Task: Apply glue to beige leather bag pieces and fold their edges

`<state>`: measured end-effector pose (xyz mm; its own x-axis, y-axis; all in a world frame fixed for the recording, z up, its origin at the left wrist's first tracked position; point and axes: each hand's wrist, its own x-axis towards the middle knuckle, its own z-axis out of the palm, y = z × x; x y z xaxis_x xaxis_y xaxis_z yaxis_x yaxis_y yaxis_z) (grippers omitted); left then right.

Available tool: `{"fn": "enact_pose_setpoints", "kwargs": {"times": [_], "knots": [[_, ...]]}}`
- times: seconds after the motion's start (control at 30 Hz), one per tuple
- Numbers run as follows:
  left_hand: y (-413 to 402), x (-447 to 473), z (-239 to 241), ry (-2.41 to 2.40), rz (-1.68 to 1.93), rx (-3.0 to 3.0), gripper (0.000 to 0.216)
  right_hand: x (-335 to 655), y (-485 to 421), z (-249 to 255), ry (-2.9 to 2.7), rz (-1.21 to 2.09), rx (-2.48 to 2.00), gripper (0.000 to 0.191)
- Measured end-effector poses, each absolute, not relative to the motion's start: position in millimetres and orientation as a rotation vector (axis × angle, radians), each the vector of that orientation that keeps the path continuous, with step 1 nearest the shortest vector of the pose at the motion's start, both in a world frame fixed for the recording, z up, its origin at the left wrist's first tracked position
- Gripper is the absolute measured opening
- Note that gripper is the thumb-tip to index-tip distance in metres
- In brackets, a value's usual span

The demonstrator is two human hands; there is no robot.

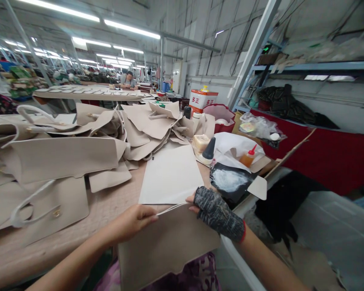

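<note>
My left hand [132,221] pinches the top edge of a beige leather bag panel [166,246] that hangs over the near table edge toward my lap. My right hand [214,208], in a dark fingerless glove, grips the same edge at its right end. A thin white strip runs along that edge between the two hands. Just beyond them a flat pale sheet [171,176] lies on the table [109,206].
Beige bag pieces with handles [48,161] are heaped left and at the back. At right stand a black-capped glue bottle [208,149], an orange bottle [248,157], a black tray with white paste [230,180] and a red-and-white tin [203,99]. A person sits at a far table [129,80].
</note>
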<state>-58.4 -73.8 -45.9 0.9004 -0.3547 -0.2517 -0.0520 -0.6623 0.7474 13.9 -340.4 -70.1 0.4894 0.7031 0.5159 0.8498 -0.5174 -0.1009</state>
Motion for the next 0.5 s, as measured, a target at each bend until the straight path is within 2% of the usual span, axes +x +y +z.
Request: {"fn": "enact_pose_setpoints", "kwargs": {"times": [0.27,0.37,0.5], "knots": [[-78.6,-52.9,-53.2,-0.335,-0.527,2.339,0.033,19.0,-349.5,-70.4,-1.348,-0.55,-2.236,0.02],[-84.4,-54.1,-57.8,-0.362,-0.505,2.383,0.032,14.9,-352.4,-79.8,-1.301,-0.586,-2.332,0.017],[-93.9,-54.4,-71.5,-0.406,-0.534,2.372,0.033,-8.9,-346.7,-105.5,-1.203,-0.776,-2.452,0.028]]}}
